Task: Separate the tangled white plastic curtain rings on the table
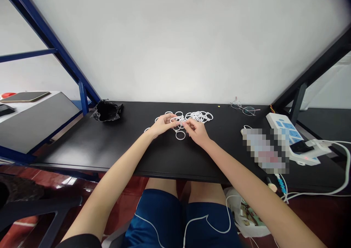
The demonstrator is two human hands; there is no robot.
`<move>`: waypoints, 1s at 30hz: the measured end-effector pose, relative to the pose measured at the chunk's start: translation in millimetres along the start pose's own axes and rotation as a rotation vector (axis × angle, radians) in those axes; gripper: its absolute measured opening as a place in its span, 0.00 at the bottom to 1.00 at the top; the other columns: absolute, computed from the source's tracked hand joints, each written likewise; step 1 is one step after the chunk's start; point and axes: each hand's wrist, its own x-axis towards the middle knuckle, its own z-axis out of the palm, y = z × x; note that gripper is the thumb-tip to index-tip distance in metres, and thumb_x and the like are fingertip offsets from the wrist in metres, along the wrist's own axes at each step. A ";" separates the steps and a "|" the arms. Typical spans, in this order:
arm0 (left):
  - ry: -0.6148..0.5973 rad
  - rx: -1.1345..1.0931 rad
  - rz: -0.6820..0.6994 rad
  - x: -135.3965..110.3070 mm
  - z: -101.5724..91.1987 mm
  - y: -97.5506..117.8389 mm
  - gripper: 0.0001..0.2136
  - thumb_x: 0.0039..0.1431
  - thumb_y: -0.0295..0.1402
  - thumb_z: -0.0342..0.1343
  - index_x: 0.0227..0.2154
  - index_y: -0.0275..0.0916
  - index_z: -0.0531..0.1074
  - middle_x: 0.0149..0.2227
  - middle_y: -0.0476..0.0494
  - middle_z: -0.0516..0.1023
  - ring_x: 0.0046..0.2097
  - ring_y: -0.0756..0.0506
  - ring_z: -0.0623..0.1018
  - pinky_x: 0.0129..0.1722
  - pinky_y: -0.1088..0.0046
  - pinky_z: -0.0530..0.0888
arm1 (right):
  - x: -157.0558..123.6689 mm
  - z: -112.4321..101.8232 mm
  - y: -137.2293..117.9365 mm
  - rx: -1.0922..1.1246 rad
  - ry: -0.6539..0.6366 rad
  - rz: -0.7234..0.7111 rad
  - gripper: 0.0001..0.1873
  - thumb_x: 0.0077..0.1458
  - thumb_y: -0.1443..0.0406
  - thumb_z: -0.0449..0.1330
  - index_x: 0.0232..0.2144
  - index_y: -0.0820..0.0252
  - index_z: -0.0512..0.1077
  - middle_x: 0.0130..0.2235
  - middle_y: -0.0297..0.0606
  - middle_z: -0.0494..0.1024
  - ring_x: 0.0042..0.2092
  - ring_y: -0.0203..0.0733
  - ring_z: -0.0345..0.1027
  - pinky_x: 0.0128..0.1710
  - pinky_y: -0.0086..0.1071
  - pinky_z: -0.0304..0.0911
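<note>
A heap of several white plastic rings lies on the black table, near its far middle. My left hand and my right hand meet just in front of the heap. Both hands have their fingers pinched on white rings held between them. A single loose ring lies flat on the table just below my fingertips. Another ring peeks out at the left of my left wrist.
A crumpled black pouch sits at the table's back left. Glasses lie at the back right. A white power strip with cables and a blurred object occupy the right side. Blue frame struts rise at left.
</note>
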 end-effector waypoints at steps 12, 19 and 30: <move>0.332 1.027 0.031 -4.0 -17.7 -5.8 0.19 0.55 0.49 0.57 0.41 0.40 0.67 0.47 0.37 0.71 0.50 0.36 0.68 0.50 0.57 0.64 | -0.2 0.4 0.8 0.001 -0.006 0.010 0.19 0.60 0.51 0.54 0.27 0.58 0.67 0.21 0.30 0.68 0.20 0.32 0.60 0.22 0.28 0.57; 0.218 1.049 -0.025 -4.2 -14.0 -8.0 0.22 0.60 0.49 0.50 0.49 0.39 0.66 0.52 0.34 0.70 0.53 0.34 0.67 0.55 0.52 0.61 | -0.2 0.9 0.9 -0.005 -0.004 0.009 0.17 0.60 0.52 0.54 0.28 0.58 0.68 0.21 0.31 0.68 0.20 0.33 0.60 0.23 0.29 0.57; 0.036 0.983 -0.343 -14.5 -71.9 15.9 0.15 0.48 0.37 0.53 0.40 0.41 0.70 0.39 0.42 0.79 0.45 0.37 0.76 0.50 0.56 0.67 | -0.6 -0.1 0.4 -0.008 0.003 0.004 0.18 0.60 0.52 0.54 0.26 0.57 0.65 0.21 0.30 0.67 0.20 0.32 0.59 0.23 0.29 0.57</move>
